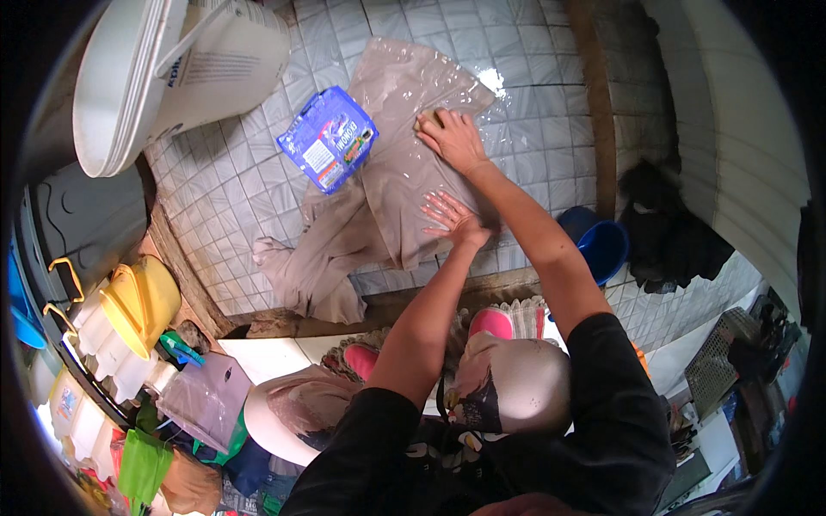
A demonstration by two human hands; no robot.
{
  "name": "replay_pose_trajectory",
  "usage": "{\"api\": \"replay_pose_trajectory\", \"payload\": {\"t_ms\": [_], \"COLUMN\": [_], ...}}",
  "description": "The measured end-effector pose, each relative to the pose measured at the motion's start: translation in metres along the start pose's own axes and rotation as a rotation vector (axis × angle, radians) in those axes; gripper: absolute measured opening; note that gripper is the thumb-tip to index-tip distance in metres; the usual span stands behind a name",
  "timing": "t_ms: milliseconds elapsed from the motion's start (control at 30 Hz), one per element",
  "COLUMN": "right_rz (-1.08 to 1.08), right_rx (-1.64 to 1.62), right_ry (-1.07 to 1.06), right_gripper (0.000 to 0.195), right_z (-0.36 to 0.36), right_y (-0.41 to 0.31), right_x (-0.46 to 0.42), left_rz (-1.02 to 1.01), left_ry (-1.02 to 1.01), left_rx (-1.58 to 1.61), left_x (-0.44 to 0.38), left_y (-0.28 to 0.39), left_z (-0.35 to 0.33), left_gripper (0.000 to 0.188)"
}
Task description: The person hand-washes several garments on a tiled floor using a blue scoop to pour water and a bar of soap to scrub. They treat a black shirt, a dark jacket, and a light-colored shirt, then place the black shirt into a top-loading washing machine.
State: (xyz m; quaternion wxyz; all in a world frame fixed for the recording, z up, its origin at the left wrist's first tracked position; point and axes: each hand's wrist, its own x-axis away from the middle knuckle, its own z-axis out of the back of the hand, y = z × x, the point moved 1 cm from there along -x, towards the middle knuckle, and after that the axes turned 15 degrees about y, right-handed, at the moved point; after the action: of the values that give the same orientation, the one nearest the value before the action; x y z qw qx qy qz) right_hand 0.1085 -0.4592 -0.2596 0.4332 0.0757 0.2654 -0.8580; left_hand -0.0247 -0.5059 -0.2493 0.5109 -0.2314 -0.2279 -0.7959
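Note:
A wet beige cloth garment (393, 213) lies spread on the tiled floor, its near left part bunched in folds. My right hand (453, 138) presses a small tan block (428, 120), perhaps soap or a brush, against the far part of the garment. Nearer to me, my left hand (459, 222) rests flat with fingers spread on the garment's right side and holds nothing. A blue and purple plastic packet (331, 140) with printing lies on the garment's left edge, to the left of my right hand.
A large white bucket (213, 71) lies tilted at the upper left. At the right are a blue plastic dipper (603, 248) and a dark cloth heap (671, 232). A raised edge (277, 322) runs before my knees. A yellow bucket (143, 303) stands left.

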Motion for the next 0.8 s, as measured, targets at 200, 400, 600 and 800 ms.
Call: {"api": "replay_pose_trajectory", "payload": {"t_ms": [200, 400, 600, 800], "right_rz": [-0.076, -0.006, -0.230, -0.053], "right_rx": [-0.118, 0.080, -0.098, 0.091], "right_ry": [-0.244, 0.001, -0.025, -0.045], "right_gripper": [0.038, 0.032, 0.038, 0.037], "right_z": [0.093, 0.011, 0.056, 0.024], "right_y": [-0.007, 0.011, 0.002, 0.012], "right_x": [0.138, 0.020, 0.107, 0.057], "left_rz": [-0.014, -0.037, 0.012, -0.016], "left_ry": [0.022, -0.015, -0.033, -0.024], "left_rx": [0.027, -0.021, 0.010, -0.051], "left_x": [-0.006, 0.000, -0.006, -0.003], "left_y": [-0.019, 0.001, -0.008, 0.001], "left_z": [-0.012, 0.000, 0.001, 0.000], "left_gripper": [0.152, 0.152, 0.153, 0.155]}}
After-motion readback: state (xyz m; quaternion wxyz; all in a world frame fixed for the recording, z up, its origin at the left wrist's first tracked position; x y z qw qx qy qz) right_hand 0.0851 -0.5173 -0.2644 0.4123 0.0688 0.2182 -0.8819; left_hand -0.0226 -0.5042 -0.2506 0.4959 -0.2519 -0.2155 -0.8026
